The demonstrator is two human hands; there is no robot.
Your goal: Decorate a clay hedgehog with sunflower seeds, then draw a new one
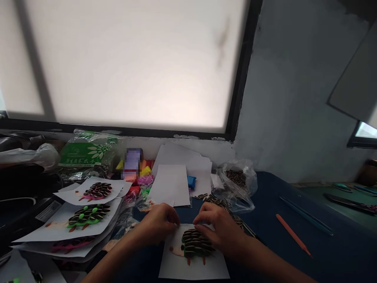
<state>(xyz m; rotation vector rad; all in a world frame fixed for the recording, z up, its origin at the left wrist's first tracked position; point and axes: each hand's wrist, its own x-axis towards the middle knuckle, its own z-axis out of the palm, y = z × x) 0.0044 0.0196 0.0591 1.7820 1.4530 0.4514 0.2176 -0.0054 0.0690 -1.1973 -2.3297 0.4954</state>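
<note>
A white sheet of paper [169, 267] lies in front of me on the dark blue tabletop. It carries a hedgehog picture [196, 245] with a green clay body, a pale snout, reddish-brown legs and rows of striped sunflower seeds for spines. My left hand [161, 222] is closed, fingertips pinching the sheet's far edge near its left corner. The fingers of my right hand [216, 224] are also closed at that far edge, above the seeds; part of the sheet's right side is hidden beneath it. Loose sunflower seeds [216, 201] lie just beyond my right hand.
Finished-looking hedgehog pictures [97, 214] are stacked at left. Behind stand a green seed bag [85, 153], colourful clay packs [144, 179], blank paper [169, 182] and a plastic bag of seeds [235, 179]. An orange clay tool [293, 234] and blue tweezers [306, 216] lie right.
</note>
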